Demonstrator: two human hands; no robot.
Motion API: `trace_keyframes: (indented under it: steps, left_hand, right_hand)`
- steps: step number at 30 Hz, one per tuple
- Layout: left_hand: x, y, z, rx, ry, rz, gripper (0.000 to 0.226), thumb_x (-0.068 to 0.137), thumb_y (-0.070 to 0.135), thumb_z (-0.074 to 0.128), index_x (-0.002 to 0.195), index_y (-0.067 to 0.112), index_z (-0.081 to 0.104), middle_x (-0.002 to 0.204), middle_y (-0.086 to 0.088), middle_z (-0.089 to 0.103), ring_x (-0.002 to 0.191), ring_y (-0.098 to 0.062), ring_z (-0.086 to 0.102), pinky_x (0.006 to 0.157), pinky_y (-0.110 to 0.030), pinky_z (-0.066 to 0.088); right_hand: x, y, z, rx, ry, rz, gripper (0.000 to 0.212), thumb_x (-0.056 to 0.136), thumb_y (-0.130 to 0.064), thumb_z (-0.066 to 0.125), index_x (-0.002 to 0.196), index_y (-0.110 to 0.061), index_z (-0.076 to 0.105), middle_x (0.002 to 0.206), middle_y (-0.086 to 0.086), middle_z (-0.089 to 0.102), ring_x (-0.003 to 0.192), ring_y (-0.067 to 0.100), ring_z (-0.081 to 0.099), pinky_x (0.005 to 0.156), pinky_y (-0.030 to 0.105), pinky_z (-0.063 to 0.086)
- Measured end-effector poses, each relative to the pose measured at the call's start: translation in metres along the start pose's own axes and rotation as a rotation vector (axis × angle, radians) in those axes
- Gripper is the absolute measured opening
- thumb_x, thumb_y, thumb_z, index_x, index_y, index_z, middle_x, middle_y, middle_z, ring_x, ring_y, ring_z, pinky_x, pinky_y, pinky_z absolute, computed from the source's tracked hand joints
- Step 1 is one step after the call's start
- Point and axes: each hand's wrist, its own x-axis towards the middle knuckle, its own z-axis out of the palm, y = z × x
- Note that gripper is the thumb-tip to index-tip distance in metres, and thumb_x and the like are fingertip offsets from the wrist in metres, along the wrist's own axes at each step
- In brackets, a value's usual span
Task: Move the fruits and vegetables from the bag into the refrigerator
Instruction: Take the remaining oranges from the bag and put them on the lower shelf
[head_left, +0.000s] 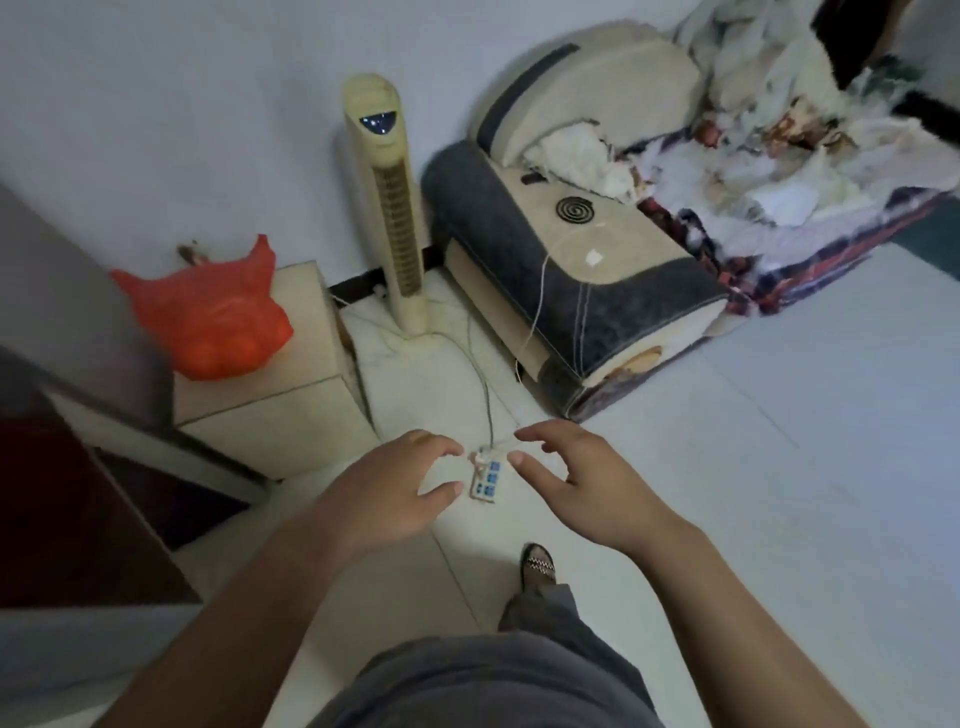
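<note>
A red plastic bag (210, 317) with round orange fruit showing through it sits on a low beige cabinet (280, 410) at the left. A grey refrigerator (62, 301) stands at the far left, right beside the bag. My left hand (389, 488) and my right hand (576, 483) hover in the middle of the view, well to the right of and below the bag. Both hands have the fingers spread and curled, and hold nothing.
A power strip (485, 480) with cables lies on the tiled floor under my hands. A tall cream tower fan (387, 208) stands by the wall. A grey and beige sofa (571, 260) piled with blankets fills the right. My sandalled foot (537, 564) is below.
</note>
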Motion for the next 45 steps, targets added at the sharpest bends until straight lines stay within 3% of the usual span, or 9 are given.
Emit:
trace_keyframes:
  steps: [4, 10, 17, 22, 27, 34, 37, 41, 45]
  left_hand:
    - [0.029, 0.009, -0.017, -0.106, 0.121, -0.161, 0.043, 0.091, 0.038, 0.052, 0.133, 0.029, 0.044, 0.136, 0.012, 0.045, 0.12, -0.001, 0.043, 0.089, -0.014, 0.03]
    - [0.037, -0.009, -0.037, -0.249, 0.27, -0.423, 0.042, 0.091, 0.037, 0.052, 0.132, 0.029, 0.045, 0.137, 0.01, 0.045, 0.121, -0.006, 0.044, 0.095, -0.02, 0.035]
    - [0.052, -0.053, -0.049, -0.397, 0.355, -0.577, 0.04, 0.091, 0.038, 0.053, 0.129, 0.031, 0.046, 0.135, 0.011, 0.046, 0.116, -0.003, 0.044, 0.093, -0.019, 0.037]
    - [0.103, -0.105, -0.083, -0.453, 0.365, -0.575, 0.039, 0.091, 0.034, 0.055, 0.129, 0.028, 0.048, 0.133, 0.008, 0.048, 0.111, -0.004, 0.046, 0.089, -0.019, 0.037]
    - [0.175, -0.175, -0.16, -0.382, 0.288, -0.462, 0.041, 0.091, 0.035, 0.054, 0.13, 0.025, 0.048, 0.133, 0.005, 0.049, 0.116, -0.01, 0.049, 0.094, -0.024, 0.04]
    - [0.195, -0.301, -0.263, -0.333, 0.335, -0.502, 0.039, 0.09, 0.032, 0.056, 0.127, 0.021, 0.051, 0.131, 0.002, 0.052, 0.115, -0.012, 0.05, 0.097, -0.026, 0.039]
    - [0.188, -0.355, -0.267, -0.266, 0.3, -0.588, 0.042, 0.09, 0.033, 0.056, 0.129, 0.018, 0.05, 0.134, -0.001, 0.048, 0.123, -0.017, 0.045, 0.1, -0.026, 0.035]
    - [0.184, -0.413, -0.253, -0.325, 0.262, -0.678, 0.042, 0.088, 0.035, 0.056, 0.128, 0.021, 0.05, 0.133, -0.001, 0.048, 0.122, -0.018, 0.046, 0.104, -0.038, 0.038]
    - [0.187, -0.45, -0.237, -0.419, 0.315, -0.713, 0.039, 0.089, 0.031, 0.056, 0.125, 0.02, 0.052, 0.13, -0.002, 0.05, 0.119, -0.018, 0.048, 0.101, -0.035, 0.039]
  right_hand:
    - [0.074, 0.009, -0.034, -0.043, -0.157, -0.166, 0.044, 0.091, -0.052, 0.043, 0.126, -0.026, 0.052, 0.129, -0.009, 0.051, 0.109, 0.005, 0.052, 0.079, 0.013, 0.035]
    - [0.161, -0.001, -0.04, -0.11, -0.301, -0.334, 0.044, 0.091, -0.052, 0.044, 0.125, -0.026, 0.053, 0.128, -0.008, 0.054, 0.111, 0.005, 0.051, 0.082, 0.015, 0.034]
    - [0.233, -0.033, -0.022, -0.209, -0.455, -0.453, 0.045, 0.09, -0.051, 0.044, 0.128, -0.029, 0.048, 0.131, -0.011, 0.05, 0.113, 0.003, 0.047, 0.088, 0.016, 0.037]
    - [0.298, -0.048, -0.014, -0.233, -0.488, -0.431, 0.044, 0.089, -0.05, 0.046, 0.128, -0.03, 0.048, 0.132, -0.011, 0.05, 0.113, 0.003, 0.047, 0.09, 0.016, 0.035]
    - [0.39, -0.082, 0.003, -0.244, -0.409, -0.383, 0.042, 0.09, -0.049, 0.047, 0.127, -0.029, 0.049, 0.13, -0.01, 0.052, 0.113, 0.004, 0.048, 0.089, 0.017, 0.035]
    - [0.501, -0.166, 0.056, -0.248, -0.437, -0.394, 0.041, 0.09, -0.046, 0.049, 0.126, -0.026, 0.051, 0.128, -0.008, 0.053, 0.112, 0.005, 0.049, 0.089, 0.019, 0.038]
    - [0.544, -0.201, 0.089, -0.253, -0.495, -0.462, 0.04, 0.092, -0.041, 0.049, 0.126, -0.021, 0.052, 0.128, -0.004, 0.055, 0.11, 0.009, 0.052, 0.087, 0.02, 0.04]
    - [0.594, -0.238, 0.141, -0.3, -0.582, -0.57, 0.038, 0.092, -0.037, 0.051, 0.126, -0.018, 0.053, 0.127, -0.001, 0.056, 0.111, 0.014, 0.053, 0.087, 0.02, 0.037]
    - [0.629, -0.255, 0.187, -0.33, -0.694, -0.616, 0.035, 0.092, -0.032, 0.053, 0.123, -0.016, 0.055, 0.123, 0.002, 0.058, 0.109, 0.016, 0.054, 0.085, 0.021, 0.037]
